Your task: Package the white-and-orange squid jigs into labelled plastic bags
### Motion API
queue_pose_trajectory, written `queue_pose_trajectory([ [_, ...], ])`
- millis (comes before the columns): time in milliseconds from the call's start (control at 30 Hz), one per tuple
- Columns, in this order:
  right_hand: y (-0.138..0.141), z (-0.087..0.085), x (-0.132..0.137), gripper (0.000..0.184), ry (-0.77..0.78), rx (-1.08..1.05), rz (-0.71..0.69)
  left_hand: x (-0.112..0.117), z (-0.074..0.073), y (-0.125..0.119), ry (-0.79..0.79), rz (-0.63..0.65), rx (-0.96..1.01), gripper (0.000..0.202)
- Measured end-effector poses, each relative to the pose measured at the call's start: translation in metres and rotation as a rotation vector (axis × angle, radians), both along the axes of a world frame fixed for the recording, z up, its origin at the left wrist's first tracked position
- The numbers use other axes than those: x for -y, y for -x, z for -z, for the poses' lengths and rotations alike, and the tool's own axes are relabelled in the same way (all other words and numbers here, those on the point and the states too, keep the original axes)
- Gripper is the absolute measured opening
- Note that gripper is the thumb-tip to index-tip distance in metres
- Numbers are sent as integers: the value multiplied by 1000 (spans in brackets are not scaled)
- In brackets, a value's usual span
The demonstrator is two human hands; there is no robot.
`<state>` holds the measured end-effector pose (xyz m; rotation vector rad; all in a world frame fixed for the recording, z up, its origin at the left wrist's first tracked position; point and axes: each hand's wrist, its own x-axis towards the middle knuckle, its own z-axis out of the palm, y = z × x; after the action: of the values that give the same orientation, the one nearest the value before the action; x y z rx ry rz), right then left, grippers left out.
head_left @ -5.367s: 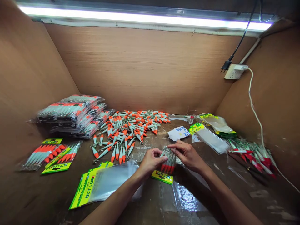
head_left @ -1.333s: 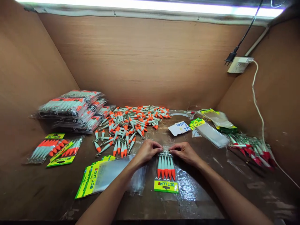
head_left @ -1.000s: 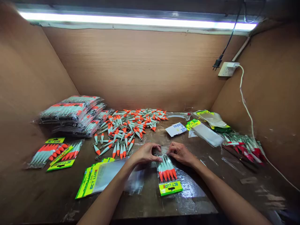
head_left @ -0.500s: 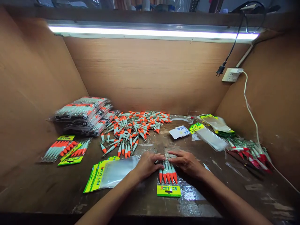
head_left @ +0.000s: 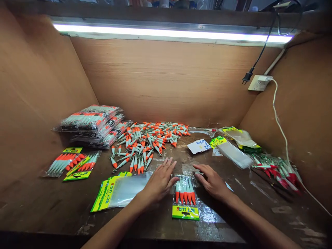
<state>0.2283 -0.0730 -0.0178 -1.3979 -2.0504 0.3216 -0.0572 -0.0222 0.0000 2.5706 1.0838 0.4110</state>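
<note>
A clear bag of fishing lures (head_left: pixel 185 193), white with orange tips, lies flat in front of me, its yellow-green header toward me. My left hand (head_left: pixel 161 178) is at the bag's upper left, fingers stretched out and holding nothing; its thumb points toward the bag's edge. On the bag's upper right, my right hand (head_left: pixel 210 180) has its fingers apart, slightly bent, with nothing in them. Left of the bag, partly behind my left forearm, is a stack of clear header bags (head_left: pixel 124 192). Loose lures (head_left: pixel 145 145) are heaped beyond my left hand.
Packed lure bundles (head_left: pixel 90 124) are piled at the back left, with filled lure bags (head_left: pixel 75 164) before them. A white card (head_left: pixel 199 146) and more clear bags (head_left: pixel 233 154) lie right of centre. Red-and-white lures (head_left: pixel 278 171) lie far right, near a white cable (head_left: pixel 278 121).
Both hands have come off the top of the lure bag and moved apart, the left one stretching its fingers out. The bag stays almost where it was; the view has shifted slightly.
</note>
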Motion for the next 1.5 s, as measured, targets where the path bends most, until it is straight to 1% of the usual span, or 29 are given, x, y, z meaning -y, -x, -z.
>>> queue_pose_trajectory([
  [100,10,12,-8,50,30,29,-37,0,3,-16,48,13,-16,51],
  [167,7,20,-8,57,28,17,-35,7,3,-21,105,17,56,44],
  [267,-10,30,-7,58,-16,-95,80,19,-2,-16,274,-34,269,43],
  [333,-20,33,-9,57,-17,-193,183,19,-9,1,411,-95,450,45],
  [367,-24,34,-11,58,-5,-238,220,16,-15,16,449,-149,552,45],
  [400,-26,35,-13,59,9,-274,248,11,-21,35,445,-223,659,46],
  [433,-27,36,-14,60,23,-296,264,6,-28,59,398,-327,765,49],
  [467,-27,37,-15,61,33,-303,267,-1,-36,86,310,-448,849,50],
  [500,-26,37,-16,62,39,-298,263,-8,-43,116,162,-602,890,52],
  [533,-24,38,-17,63,40,-284,253,-14,-50,147,-7,-766,890,53],
  [600,-19,38,-16,62,28,-238,224,-25,-60,205,-127,-904,889,48],
  [633,-16,37,-16,60,14,-209,207,-29,-61,228,-167,-949,844,44],
  [667,-13,35,-15,58,-3,-179,186,-32,-61,247,-239,-996,692,40],
  [700,-9,31,-13,55,-25,-150,161,-33,-58,260,-275,-1010,635,38],
  [733,-5,27,-12,52,-45,-124,130,-32,-55,268,-326,-1015,567,38],
  [800,4,18,-10,43,-67,-83,60,-29,-45,269,-429,-996,430,36],
  [867,15,7,-13,34,-56,-66,1,-23,-35,255,-417,-900,330,33],
  [900,22,2,-17,30,-37,-63,-23,-19,-30,244,-359,-823,305,31],
  [967,37,-7,-30,26,10,-71,-68,-11,-20,218,-207,-625,259,27],
  [1033,57,-17,-50,24,36,-89,-110,-4,-11,195,-72,-434,198,33],
  [1067,69,-22,-61,24,31,-96,-124,-2,-6,185,-34,-386,177,34],
  [1100,81,-27,-73,23,19,-96,-134,-1,-2,178,-15,-374,170,31],
  [1133,93,-33,-85,22,5,-83,-143,-1,1,173,-15,-390,174,25],
  [1200,116,-45,-111,20,-23,-58,-153,-3,3,169,-24,-458,203,12],
  [1267,136,-60,-138,21,-50,-48,-146,-7,1,170,0,-476,217,7],
  [1333,151,-75,-166,23,-76,-36,-121,-11,-3,172,30,-454,217,3],
  [1367,157,-82,-180,25,-88,-27,-103,-13,-6,173,29,-429,207,2],
  [1433,168,-94,-208,28,-106,-1,-64,-16,-10,173,-11,-381,174,8],
  [1500,179,-102,-232,34,-116,33,-26,-18,-12,170,-63,-335,149,13],
])
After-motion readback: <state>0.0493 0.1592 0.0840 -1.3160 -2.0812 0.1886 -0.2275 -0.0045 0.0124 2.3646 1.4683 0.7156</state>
